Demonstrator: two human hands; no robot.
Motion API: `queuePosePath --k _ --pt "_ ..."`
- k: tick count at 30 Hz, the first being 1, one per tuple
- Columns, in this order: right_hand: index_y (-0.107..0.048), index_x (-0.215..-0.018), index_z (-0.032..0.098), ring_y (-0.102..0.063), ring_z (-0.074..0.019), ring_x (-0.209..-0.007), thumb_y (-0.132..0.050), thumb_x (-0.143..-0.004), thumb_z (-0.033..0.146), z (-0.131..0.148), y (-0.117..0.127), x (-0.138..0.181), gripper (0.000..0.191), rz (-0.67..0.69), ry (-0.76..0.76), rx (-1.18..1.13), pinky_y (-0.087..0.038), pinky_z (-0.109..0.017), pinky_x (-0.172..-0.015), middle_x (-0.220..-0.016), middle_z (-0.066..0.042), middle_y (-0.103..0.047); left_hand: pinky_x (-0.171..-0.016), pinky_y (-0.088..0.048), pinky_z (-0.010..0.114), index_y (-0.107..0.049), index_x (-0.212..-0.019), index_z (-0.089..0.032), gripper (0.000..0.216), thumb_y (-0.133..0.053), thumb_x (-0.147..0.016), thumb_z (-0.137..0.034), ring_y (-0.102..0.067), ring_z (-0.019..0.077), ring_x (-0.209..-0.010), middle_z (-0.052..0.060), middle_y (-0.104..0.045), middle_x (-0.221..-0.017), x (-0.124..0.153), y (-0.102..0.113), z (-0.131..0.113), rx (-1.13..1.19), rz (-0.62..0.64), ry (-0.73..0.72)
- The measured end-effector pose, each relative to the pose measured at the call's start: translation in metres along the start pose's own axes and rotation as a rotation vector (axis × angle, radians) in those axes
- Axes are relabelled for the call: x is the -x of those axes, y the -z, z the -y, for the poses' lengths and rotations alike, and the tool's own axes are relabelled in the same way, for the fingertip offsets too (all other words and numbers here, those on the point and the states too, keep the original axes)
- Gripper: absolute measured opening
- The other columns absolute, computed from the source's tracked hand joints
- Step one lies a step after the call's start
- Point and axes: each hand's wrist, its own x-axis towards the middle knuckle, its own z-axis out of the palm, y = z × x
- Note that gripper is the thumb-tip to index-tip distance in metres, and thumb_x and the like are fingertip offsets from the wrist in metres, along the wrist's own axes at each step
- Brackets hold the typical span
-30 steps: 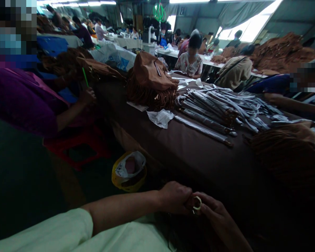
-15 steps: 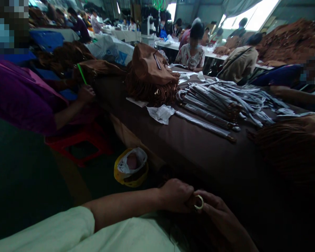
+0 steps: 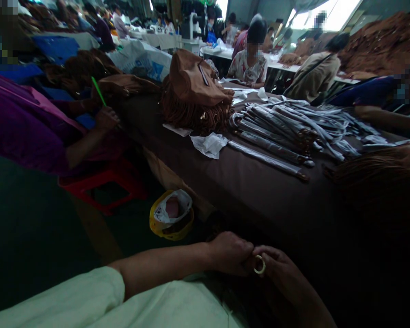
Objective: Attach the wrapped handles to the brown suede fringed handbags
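Low in the picture, below the table's near edge, my left hand (image 3: 229, 253) is closed around a dark brown strap piece that ends in a gold metal ring (image 3: 259, 264). My right hand (image 3: 283, 274) meets it from the right, fingers pinched about the ring. Both hands touch each other in deep shadow, so the strap's length is hidden. A pale green cloth (image 3: 89, 300) covers my lap under my left forearm.
A brown-covered table (image 3: 246, 182) carries a heap of wrapped straps (image 3: 280, 132), a tan fringed bag (image 3: 194, 95) and white paper (image 3: 210, 145). A yellow bin (image 3: 171, 216) and red stool (image 3: 102, 184) stand on the floor. A person in purple (image 3: 34, 127) sits left; others work behind.
My hands stay joined on the ring, drifting slightly right and up in the picture. The view has tilted a little, and the purple-clad person's hand with the green pen has shifted left.
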Motion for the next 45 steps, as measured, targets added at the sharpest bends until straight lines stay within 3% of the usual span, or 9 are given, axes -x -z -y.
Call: queuePosePath --k 6,10,14,19,27,33,37,43,45 --pt "-0.072 -0.085 0.017 -0.056 -0.0155 -0.066 -0.074 -0.073 0.042 -0.003 -0.005 -0.001 0.028 -0.084 -0.006 0.000 -0.043 -0.026 -0.061 -0.071 -0.003 -0.064 -0.054 -0.047 0.026 -0.061 -0.090 -0.020 0.031 -0.059 -0.075 -0.047 -0.069 0.0236 -0.077 0.004 -0.071 -0.088 -0.003 0.010 0.003 0.071 0.119 0.059" --pt "-0.071 -0.101 0.021 -0.061 -0.0202 -0.078 -0.070 -0.076 0.047 -0.007 -0.009 -0.003 0.037 -0.158 0.076 -0.057 -0.047 -0.031 -0.072 -0.084 -0.006 -0.068 -0.053 -0.045 0.025 -0.062 -0.088 -0.021 0.038 -0.057 -0.073 -0.056 -0.068 0.0242 -0.077 0.005 -0.071 -0.089 -0.007 0.016 0.006 0.149 0.140 0.176" --pt "-0.071 -0.106 0.021 -0.061 -0.0222 -0.082 -0.079 -0.067 0.039 -0.009 0.002 -0.008 0.044 -0.143 0.124 0.112 -0.047 -0.032 -0.073 -0.088 -0.006 -0.070 -0.056 -0.044 0.024 -0.063 -0.090 -0.021 0.039 -0.059 -0.072 -0.055 -0.068 0.0231 -0.079 0.005 -0.070 -0.091 -0.009 0.019 0.007 0.213 0.170 0.215" --pt "-0.071 -0.105 0.020 -0.061 -0.0212 -0.079 -0.076 -0.069 0.041 -0.016 0.018 -0.013 0.042 -0.205 0.212 0.297 -0.047 -0.031 -0.070 -0.091 -0.006 -0.070 -0.053 -0.042 0.024 -0.063 -0.088 -0.021 0.037 -0.057 -0.073 -0.054 -0.066 0.0222 -0.075 0.005 -0.070 -0.089 -0.009 0.020 0.007 0.222 0.177 0.215" --pt "-0.071 -0.105 0.020 -0.062 -0.0240 -0.087 -0.071 -0.074 0.045 -0.014 0.001 -0.008 0.040 -0.204 0.134 0.057 -0.048 -0.035 -0.078 -0.094 -0.007 -0.070 -0.053 -0.042 0.023 -0.066 -0.084 -0.021 0.036 -0.059 -0.071 -0.054 -0.064 0.0196 -0.069 0.004 -0.069 -0.082 -0.012 0.019 0.006 0.245 0.247 0.272" --pt "-0.073 -0.092 0.015 -0.060 -0.0202 -0.073 -0.072 -0.072 0.048 -0.004 -0.011 -0.009 0.039 -0.215 0.127 0.064 -0.046 -0.029 -0.065 -0.077 -0.007 -0.068 -0.049 -0.037 0.022 -0.065 -0.080 -0.021 0.033 -0.058 -0.070 -0.051 -0.058 0.0163 -0.061 0.002 -0.065 -0.075 -0.012 0.020 0.009 0.291 0.267 0.274" --pt "-0.068 -0.066 0.014 -0.054 -0.0145 -0.061 -0.069 -0.073 0.052 -0.014 0.000 -0.020 0.039 -0.227 0.125 0.166 -0.041 -0.025 -0.058 -0.064 -0.003 -0.063 -0.048 -0.038 0.023 -0.065 -0.083 -0.021 0.032 -0.058 -0.069 -0.048 -0.058 0.0177 -0.062 0.002 -0.065 -0.075 -0.010 0.014 0.013 0.366 0.297 0.311" --pt "-0.073 -0.073 0.015 -0.060 -0.0210 -0.063 -0.070 -0.065 0.060 -0.014 0.006 -0.029 0.045 -0.487 0.111 0.268 -0.046 -0.031 -0.059 -0.064 -0.004 -0.068 -0.076 -0.048 0.029 -0.051 -0.123 -0.020 0.061 -0.066 -0.071 -0.050 -0.061 0.0232 -0.096 0.007 -0.064 -0.111 0.000 0.005 0.017 0.618 -0.017 0.310" --pt "-0.074 -0.078 0.015 -0.062 -0.0233 -0.068 -0.071 -0.063 0.060 -0.009 0.001 -0.030 0.049 -0.563 0.137 0.301 -0.047 -0.031 -0.060 -0.070 -0.006 -0.071 -0.082 -0.048 0.031 -0.048 -0.126 -0.020 0.064 -0.068 -0.072 -0.047 -0.060 0.0235 -0.101 0.008 -0.062 -0.116 0.002 0.003 0.018 0.698 -0.067 0.328"
